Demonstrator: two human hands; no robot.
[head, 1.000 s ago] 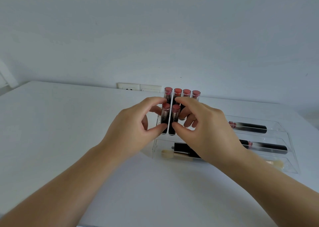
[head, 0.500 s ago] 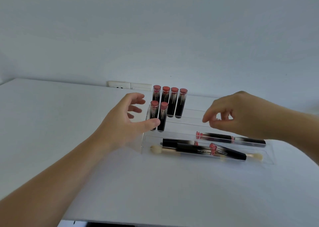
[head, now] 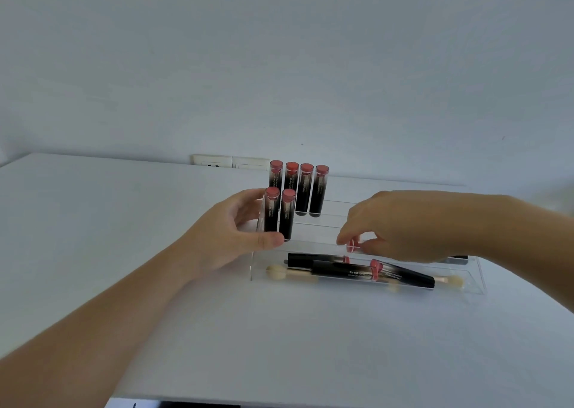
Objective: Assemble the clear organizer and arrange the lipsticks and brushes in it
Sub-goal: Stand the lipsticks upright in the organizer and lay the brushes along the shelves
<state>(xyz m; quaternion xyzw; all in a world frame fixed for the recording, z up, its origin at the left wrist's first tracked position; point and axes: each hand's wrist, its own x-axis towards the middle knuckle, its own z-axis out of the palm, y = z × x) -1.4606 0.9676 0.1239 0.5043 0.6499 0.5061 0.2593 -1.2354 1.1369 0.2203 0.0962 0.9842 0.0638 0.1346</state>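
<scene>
Probably light, stiff and slick, the lying lipstick (head: 351,246) is pinched near its red end by the right hand (head: 403,224); the left hand (head: 226,236) clasps the left end of the clear organizer (head: 473,275).

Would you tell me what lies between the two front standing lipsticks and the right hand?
Only bare clear organizer steps, in the head view; the back lipsticks stand behind.
</scene>
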